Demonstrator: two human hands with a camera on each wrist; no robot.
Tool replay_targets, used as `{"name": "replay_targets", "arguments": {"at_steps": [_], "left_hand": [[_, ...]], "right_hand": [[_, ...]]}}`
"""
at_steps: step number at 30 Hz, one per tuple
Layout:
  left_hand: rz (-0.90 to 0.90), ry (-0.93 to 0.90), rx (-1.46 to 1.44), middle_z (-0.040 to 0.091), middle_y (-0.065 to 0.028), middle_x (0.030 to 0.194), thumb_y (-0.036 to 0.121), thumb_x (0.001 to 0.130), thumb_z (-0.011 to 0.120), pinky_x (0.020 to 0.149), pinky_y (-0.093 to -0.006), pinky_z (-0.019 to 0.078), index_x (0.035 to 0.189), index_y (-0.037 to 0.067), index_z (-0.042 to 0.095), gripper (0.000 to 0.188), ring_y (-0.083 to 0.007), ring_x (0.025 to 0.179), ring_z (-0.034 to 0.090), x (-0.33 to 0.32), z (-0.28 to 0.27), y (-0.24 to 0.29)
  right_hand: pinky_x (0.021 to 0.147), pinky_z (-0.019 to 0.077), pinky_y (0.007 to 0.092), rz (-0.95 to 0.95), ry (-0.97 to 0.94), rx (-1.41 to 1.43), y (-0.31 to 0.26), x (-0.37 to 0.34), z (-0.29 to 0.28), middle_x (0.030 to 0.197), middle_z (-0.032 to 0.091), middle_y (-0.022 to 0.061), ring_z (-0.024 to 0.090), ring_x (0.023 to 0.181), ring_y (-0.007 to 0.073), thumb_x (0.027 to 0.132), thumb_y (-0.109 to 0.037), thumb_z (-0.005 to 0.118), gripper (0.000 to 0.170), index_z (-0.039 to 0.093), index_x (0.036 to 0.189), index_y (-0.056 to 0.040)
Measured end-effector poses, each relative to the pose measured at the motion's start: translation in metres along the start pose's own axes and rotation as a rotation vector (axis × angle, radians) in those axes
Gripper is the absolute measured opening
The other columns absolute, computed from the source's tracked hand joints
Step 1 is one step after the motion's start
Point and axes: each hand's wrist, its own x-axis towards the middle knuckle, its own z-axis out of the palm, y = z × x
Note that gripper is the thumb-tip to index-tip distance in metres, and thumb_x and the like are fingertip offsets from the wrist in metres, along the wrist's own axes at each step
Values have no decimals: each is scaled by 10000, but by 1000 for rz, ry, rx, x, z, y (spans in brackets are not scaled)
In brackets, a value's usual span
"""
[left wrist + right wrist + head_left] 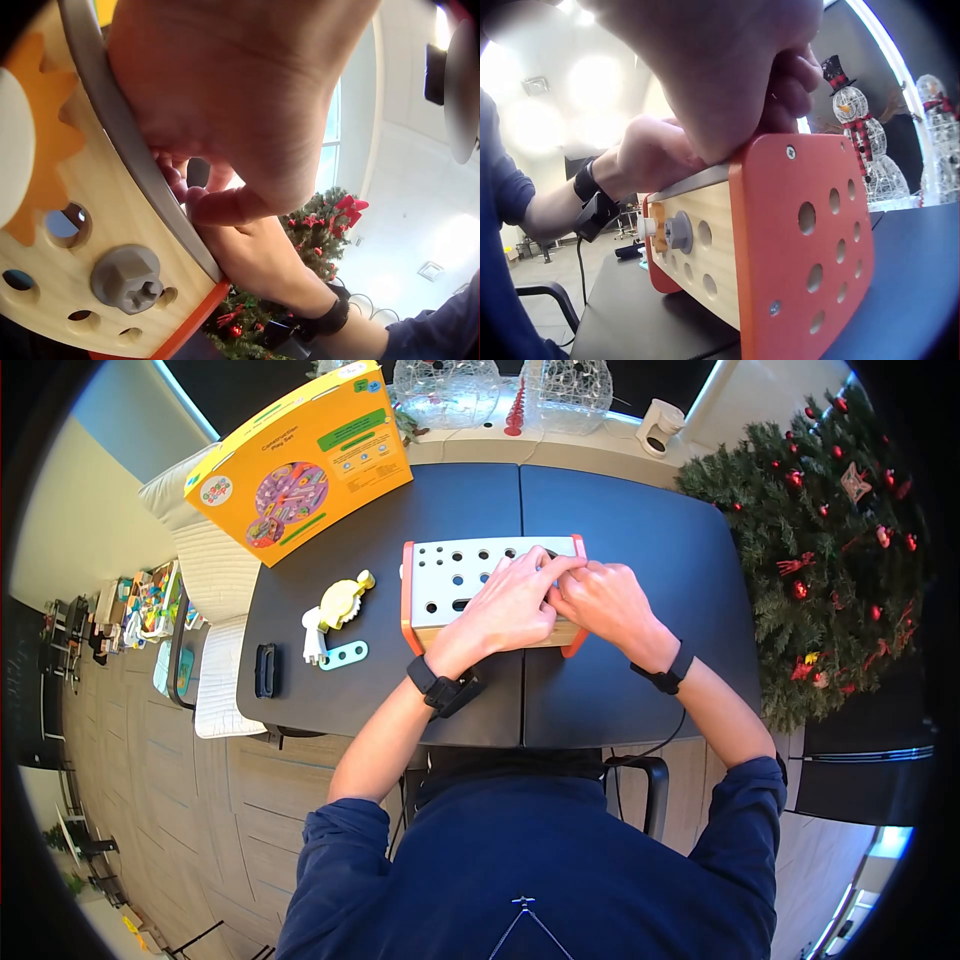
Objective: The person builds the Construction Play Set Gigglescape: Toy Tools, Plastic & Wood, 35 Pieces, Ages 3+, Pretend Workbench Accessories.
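A toy workbench (433, 582) with a pale holed top and red end panels (795, 247) stands on the dark table. Both hands meet over the right end of its top. My left hand (510, 605) reaches across with its index finger stretched toward the right fingers. The right hand (605, 605) has its fingers curled, close over the top's edge. In the left wrist view a small dark grey piece (199, 172) shows between the fingers; I cannot tell which hand grips it. On the wooden front sit a grey bolt (127, 277) and an orange gear (45, 142).
Left of the workbench lie a yellow toy piece (343, 603) with a toothed edge, a white piece (313, 632) and a teal holed strip (345, 655). A black holder (266, 670) is near the table's left edge. Behind stands a yellow box (300, 460); a decorated tree (800, 560) is at right.
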Motion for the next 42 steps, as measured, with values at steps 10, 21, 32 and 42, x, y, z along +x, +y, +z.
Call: {"name": "replay_targets", "arguments": {"at_steps": [10,21,32,42], "left_hand": [[-34,14,-381,643,-96,1198,28,970,577,965,-373,509,1370,108,690,423,-236,1107,659,-10,-23,-15],[-775,165,391,614,-215,1352,245,981,740,1107,-492,510,1506,111,561,571,-394,1324,589,-186,-139,-192],[-874,146,203,688,-182,1271,321,928,790,994,-464,581,1396,52,637,561,-357,1085,732,-199,-114,-243],[-237,571,-572,724,-77,1248,154,1003,792,957,-339,572,1415,19,597,476,-157,1097,713,-83,-132,-134]], "right_hand": [[552,575,397,89,5,164,-1,-6,2,708,716,100,747,646,276,1055,-393,645,424,677,803,-54],[617,591,433,140,23,287,-4,-15,-3,873,717,137,754,746,309,1049,-403,674,384,628,931,-41],[639,584,467,183,-40,320,-6,-11,-10,887,720,149,724,752,368,1032,-353,695,354,630,913,-27],[681,588,502,217,-138,306,-9,-2,-21,896,740,180,731,781,392,1053,-343,651,356,645,916,-15]]}}
